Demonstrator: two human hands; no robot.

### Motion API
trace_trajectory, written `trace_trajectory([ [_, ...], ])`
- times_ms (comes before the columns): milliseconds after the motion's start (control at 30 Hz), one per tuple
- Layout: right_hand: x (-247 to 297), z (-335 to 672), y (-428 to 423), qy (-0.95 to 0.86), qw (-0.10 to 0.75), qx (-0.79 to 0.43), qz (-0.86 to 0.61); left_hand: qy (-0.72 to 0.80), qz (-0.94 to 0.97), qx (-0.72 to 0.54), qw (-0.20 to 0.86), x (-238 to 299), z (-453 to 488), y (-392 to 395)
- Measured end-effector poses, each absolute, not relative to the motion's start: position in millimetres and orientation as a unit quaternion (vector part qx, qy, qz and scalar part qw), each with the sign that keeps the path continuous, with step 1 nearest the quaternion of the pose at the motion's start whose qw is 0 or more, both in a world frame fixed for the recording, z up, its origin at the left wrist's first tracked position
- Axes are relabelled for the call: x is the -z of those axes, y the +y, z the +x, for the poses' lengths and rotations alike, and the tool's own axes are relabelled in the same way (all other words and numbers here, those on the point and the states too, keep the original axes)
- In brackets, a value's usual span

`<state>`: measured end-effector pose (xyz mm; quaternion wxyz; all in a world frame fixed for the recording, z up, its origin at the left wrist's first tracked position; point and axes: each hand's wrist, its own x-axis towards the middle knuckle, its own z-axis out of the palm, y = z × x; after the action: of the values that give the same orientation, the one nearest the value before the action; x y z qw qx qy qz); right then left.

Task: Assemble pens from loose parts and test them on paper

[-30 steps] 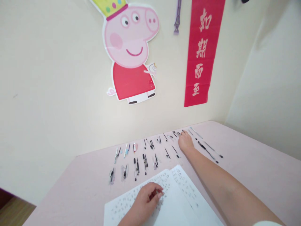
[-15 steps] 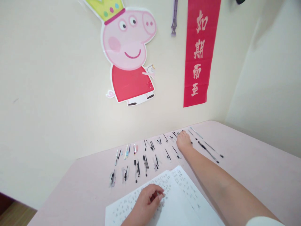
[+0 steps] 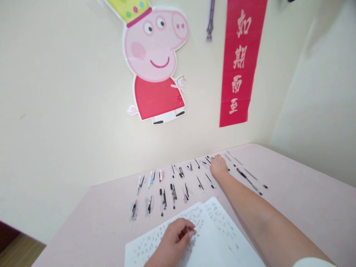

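My left hand [image 3: 176,237] lies on a white sheet of paper [image 3: 211,244] covered with rows of small writing. Its fingers are loosely curled, the thumb stands a little apart from them, and nothing shows in between. Stretched out to the far row, my right hand [image 3: 218,166] has its fingers bent down and closed among pen parts; what they hold, if anything, is hidden. Dark tips show on both sides of it. Left of that hand lie a black pen refill [image 3: 208,178] and several pens taken apart. A long black-gripped pen [image 3: 249,181] lies to its right.
Pen parts lie in two rows across the pink table [image 3: 91,222], among them a pink piece [image 3: 161,175] and a light blue pen piece [image 3: 235,157]. Behind stands a wall with a pig cutout [image 3: 158,96] and a red banner [image 3: 241,74].
The view has shifted slightly, so the wall and table appear a little further right. Both hands keep nearly the same pose and place.
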<state>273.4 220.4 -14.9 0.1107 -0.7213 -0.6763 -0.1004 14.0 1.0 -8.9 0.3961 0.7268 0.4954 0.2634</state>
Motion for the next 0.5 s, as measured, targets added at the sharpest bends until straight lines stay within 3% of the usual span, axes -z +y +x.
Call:
trace_trajectory([
  [500, 1.4, 264.0, 199.2, -0.698, 0.149, 0.083, -0.696, 0.485, 0.731, -0.270, 0.398, 13.1, 13.7, 2.4],
])
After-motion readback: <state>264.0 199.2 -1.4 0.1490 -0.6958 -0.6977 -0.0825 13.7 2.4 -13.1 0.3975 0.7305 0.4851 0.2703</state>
